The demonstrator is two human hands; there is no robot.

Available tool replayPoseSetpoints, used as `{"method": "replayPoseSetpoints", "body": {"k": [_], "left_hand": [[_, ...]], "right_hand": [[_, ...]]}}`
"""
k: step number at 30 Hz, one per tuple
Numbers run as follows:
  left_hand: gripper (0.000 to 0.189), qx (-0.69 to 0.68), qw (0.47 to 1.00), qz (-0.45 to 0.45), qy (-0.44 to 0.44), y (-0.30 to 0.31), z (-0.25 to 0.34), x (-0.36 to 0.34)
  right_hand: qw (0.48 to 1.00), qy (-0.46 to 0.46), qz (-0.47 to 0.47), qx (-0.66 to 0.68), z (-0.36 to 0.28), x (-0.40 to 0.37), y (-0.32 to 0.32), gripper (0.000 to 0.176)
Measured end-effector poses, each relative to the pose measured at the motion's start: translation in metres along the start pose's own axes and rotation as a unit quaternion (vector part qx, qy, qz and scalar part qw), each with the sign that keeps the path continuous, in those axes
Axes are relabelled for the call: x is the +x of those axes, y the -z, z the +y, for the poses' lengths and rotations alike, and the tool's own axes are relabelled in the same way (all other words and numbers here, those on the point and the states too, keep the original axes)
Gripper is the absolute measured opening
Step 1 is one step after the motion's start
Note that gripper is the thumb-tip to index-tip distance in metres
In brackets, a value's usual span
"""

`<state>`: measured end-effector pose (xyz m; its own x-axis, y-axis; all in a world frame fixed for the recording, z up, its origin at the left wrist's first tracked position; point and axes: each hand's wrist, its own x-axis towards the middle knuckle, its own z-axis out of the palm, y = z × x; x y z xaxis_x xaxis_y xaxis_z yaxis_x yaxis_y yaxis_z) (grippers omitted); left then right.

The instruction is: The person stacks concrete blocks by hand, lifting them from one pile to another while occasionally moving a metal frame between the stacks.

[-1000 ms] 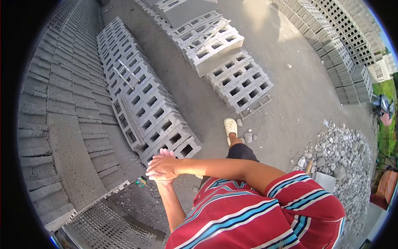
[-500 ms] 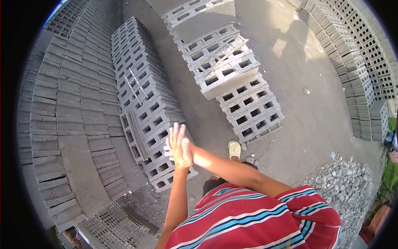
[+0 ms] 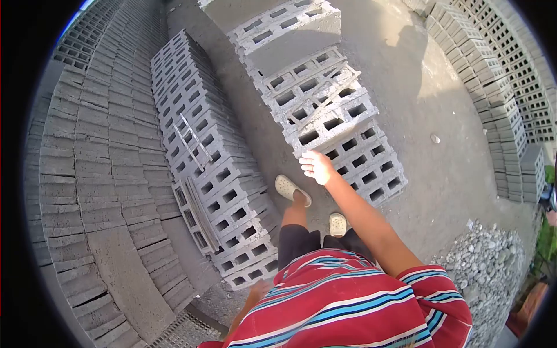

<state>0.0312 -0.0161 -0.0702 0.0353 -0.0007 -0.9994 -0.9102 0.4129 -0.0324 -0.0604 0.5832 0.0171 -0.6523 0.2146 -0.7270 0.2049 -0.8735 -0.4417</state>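
My right hand (image 3: pixel 317 167) is extended forward over the near part of the middle stack of grey hollow concrete blocks (image 3: pixel 354 124). Its fingers are parted and slightly bent, with nothing visible in their hold; contact with the blocks cannot be confirmed. My left hand (image 3: pixel 259 288) is low beside my red, white and blue striped shirt (image 3: pixel 342 290), close to the near end of the long left row of grey hollow concrete blocks (image 3: pixel 234 199). It is blurred and partly hidden, so I cannot tell how far its fingers are open or whether they hold anything.

The middle stack stands on the grey ground (image 3: pixel 400 87), its holes facing up. Its near end is a lower tier; thin strips (image 3: pixel 328 103) lie slantwise on the higher tier behind. The left row carries two narrow pale strips (image 3: pixel 188 139) across its top and flat grey strips (image 3: pixel 200 211) along its left edge, nearer me.

My two cream perforated clogs (image 3: pixel 285 187) are on the ground between row and stack, the left one further forward. Farther left is a broad bank of closely packed grey blocks (image 3: pixel 96 156). Ahead to the right is a curved block wall (image 3: pixel 493 75); nearer me on that side, a heap of grey gravel (image 3: pixel 490 272).
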Motion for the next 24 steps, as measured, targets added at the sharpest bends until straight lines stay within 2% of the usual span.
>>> {"method": "replayPoseSetpoints", "body": {"k": [1,2,3,4,6,8,10,11,12,14,18,20,21,22,23,24], "left_hand": [[0.05,-0.002,0.997,0.009,-0.073,0.001,-0.009,0.027],[0.05,0.215,0.967,0.02,-0.139,0.004,0.011,0.033],[0.05,0.158,0.979,0.034,-0.123,0.0,0.029,0.023],[0.049,0.008,0.995,0.062,-0.073,-0.014,0.069,-0.001],[0.049,-0.112,0.986,0.095,-0.082,-0.063,0.154,-0.074],[0.049,-0.144,0.968,0.081,-0.19,-0.056,0.213,-0.089],[0.047,-0.118,0.951,0.108,-0.266,-0.06,0.266,-0.129],[0.045,-0.106,0.939,0.121,-0.303,-0.06,0.285,-0.142],[0.047,-0.094,0.941,0.123,-0.301,-0.054,0.296,-0.147],[0.049,-0.063,0.945,0.127,-0.293,-0.04,0.309,-0.156],[0.034,-0.14,0.964,0.13,-0.185,-0.011,0.284,-0.129],[0.03,-0.11,0.972,0.187,-0.092,-0.027,0.277,-0.139],[0.031,-0.151,0.983,0.095,-0.052,0.005,0.246,-0.106],[0.032,-0.183,0.983,0.006,-0.005,0.034,0.217,-0.074],[0.033,-0.164,0.986,0.016,-0.006,0.026,0.225,-0.072],[0.034,-0.145,0.989,0.026,-0.006,0.016,0.235,-0.071]], "right_hand": [[1.0,0.001,0.026,0.002,-0.012,0.022,0.001,0.025],[0.999,0.002,0.052,0.006,-0.026,0.044,0.0,0.024],[0.996,0.007,0.093,0.01,-0.037,0.069,0.0,0.024],[0.991,0.014,0.135,0.013,-0.051,0.093,0.001,0.023],[0.982,0.039,0.186,0.024,-0.068,0.144,0.016,0.021],[0.921,0.151,0.357,-0.029,-0.058,0.263,0.072,0.028],[0.873,0.163,0.437,-0.143,-0.088,0.257,0.063,0.029],[0.828,0.133,0.506,-0.203,-0.103,0.248,0.04,0.029],[0.712,0.116,0.433,-0.541,-0.113,0.232,0.032,0.032],[0.716,0.036,0.607,-0.343,-0.135,0.217,-0.025,0.033],[0.703,0.028,0.648,-0.293,-0.135,0.234,-0.013,0.035],[0.705,0.047,0.657,-0.261,-0.134,0.249,0.013,0.035],[0.73,0.09,0.655,-0.171,-0.13,0.258,0.023,0.037],[0.716,0.106,0.651,-0.229,-0.127,0.257,0.026,0.038],[0.698,0.123,0.644,-0.288,-0.126,0.255,0.028,0.039],[0.715,0.091,0.624,-0.302,-0.133,0.247,0.025,0.04]]}}
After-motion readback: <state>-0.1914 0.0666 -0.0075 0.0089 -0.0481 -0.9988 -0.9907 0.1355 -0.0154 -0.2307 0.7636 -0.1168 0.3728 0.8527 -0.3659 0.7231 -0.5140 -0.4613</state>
